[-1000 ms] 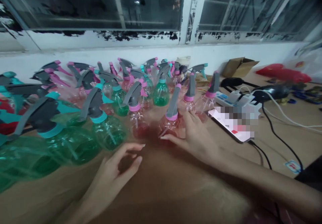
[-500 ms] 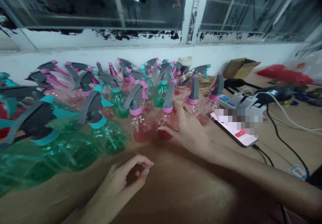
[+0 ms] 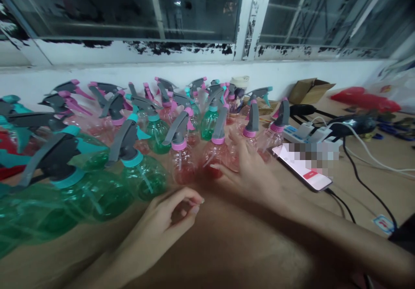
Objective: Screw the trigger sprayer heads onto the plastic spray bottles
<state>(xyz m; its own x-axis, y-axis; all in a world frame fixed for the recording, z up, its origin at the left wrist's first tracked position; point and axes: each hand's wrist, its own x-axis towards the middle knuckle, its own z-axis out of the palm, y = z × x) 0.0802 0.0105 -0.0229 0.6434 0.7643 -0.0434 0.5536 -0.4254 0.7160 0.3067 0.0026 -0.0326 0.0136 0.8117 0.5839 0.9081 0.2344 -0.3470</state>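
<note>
Beside a clear pink spray bottle (image 3: 216, 155) with a grey trigger head and pink collar is my right hand (image 3: 256, 172). Its fingers are spread along the bottle's right side, and the thumb reaches across its front. Whether the fingertips touch the bottle, I cannot tell. My left hand (image 3: 168, 215) hovers over the near tabletop, fingers curled and thumb close to the index fingertip, with nothing visible in the hollow. Just left of the pink bottle stands another pink spray bottle (image 3: 183, 165). A green spray bottle (image 3: 145, 178) with a teal collar is behind my left hand.
Many more green and pink spray bottles crowd the brown table (image 3: 240, 245) at left and back. To the right lie a lit phone (image 3: 301, 168), a power strip (image 3: 292, 132) and cables. An open cardboard box (image 3: 311, 91) and a red bag (image 3: 366, 98) sit farther back.
My right hand has shifted slightly right, its thumb drawing back across the pink bottle's front. My left hand has moved a little up and right, still curled. The view has tilted slightly.
</note>
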